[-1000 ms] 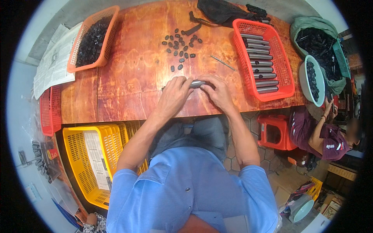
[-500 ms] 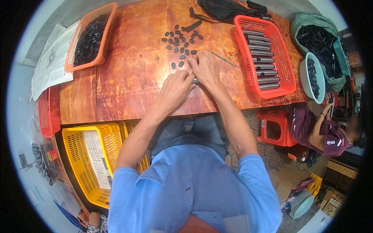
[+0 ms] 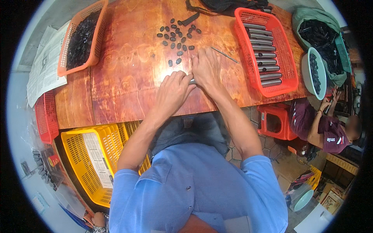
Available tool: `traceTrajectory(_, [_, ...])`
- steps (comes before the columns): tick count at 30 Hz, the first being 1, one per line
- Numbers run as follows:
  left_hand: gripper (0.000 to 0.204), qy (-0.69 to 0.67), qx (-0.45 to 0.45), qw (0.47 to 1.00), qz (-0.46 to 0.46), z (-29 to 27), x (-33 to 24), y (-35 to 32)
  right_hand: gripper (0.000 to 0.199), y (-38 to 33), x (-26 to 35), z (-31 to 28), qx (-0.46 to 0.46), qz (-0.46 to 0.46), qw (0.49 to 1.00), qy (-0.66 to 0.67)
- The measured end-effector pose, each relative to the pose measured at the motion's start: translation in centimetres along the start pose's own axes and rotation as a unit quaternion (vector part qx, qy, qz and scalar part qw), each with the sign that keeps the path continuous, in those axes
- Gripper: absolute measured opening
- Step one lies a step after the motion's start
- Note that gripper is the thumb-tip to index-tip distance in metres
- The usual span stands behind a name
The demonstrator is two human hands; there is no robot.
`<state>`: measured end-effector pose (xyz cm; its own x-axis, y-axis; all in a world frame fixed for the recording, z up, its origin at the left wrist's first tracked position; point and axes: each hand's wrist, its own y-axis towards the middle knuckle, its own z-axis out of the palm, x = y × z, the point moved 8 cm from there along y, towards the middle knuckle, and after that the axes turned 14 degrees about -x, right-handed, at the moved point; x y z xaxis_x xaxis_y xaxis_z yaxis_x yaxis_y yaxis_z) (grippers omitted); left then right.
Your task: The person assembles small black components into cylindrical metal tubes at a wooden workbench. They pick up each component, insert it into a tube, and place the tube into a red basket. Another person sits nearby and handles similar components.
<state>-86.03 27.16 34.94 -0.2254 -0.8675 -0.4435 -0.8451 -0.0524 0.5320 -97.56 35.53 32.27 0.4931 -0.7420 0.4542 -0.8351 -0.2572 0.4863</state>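
Note:
A short metal tube [image 3: 192,81] shows between my two hands, most of it hidden under the fingers. My left hand [image 3: 173,90] is closed round its left side, fingers bent and thumb toward the tube. My right hand [image 3: 206,72] lies over the other end, its fingers curled and pressed down; the fingertips are partly hidden. Just beyond the hands, several small black oval plugs [image 3: 178,61] are scattered on the wooden table [image 3: 132,58]. A thin metal rod [image 3: 225,55] lies to the right of my right hand.
At right, a red basket [image 3: 287,83] holds several metal tubes, beside a pale bowl [image 3: 309,79] and a green sack [image 3: 307,17] of black parts. An orange basket [image 3: 64,66] of black pieces stands far left. Yellow crates [image 3: 83,171] sit below. Another person [image 3: 322,128] works at right.
My fingers have shifted a little on the tube, and the hands sit slightly farther apart at the fingertips. The whole view has tilted slightly. The other person's hands have moved.

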Motion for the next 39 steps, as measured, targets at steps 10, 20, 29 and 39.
traceTrajectory(10, [0.034,0.0,0.0,1.0,-0.011,0.4,0.1,-0.3,0.019,-0.4,0.9,-0.8,0.005,0.008,1.0,0.015])
traceTrajectory(20, [0.035,0.01,-0.02,1.0,0.005,0.5,0.1,-0.5,0.017,-0.5,0.5,-0.7,-0.015,0.007,0.999,0.031])
traceTrajectory(29, [0.035,0.02,-0.031,0.999,0.024,0.0,-0.1,0.1,0.023,0.1,0.2,-0.5,-0.004,0.02,1.0,-0.006])
traceTrajectory(39, [0.03,0.018,-0.022,0.999,0.037,0.8,0.3,0.2,0.02,-0.5,0.2,0.1,-0.03,-0.015,0.999,-0.007])
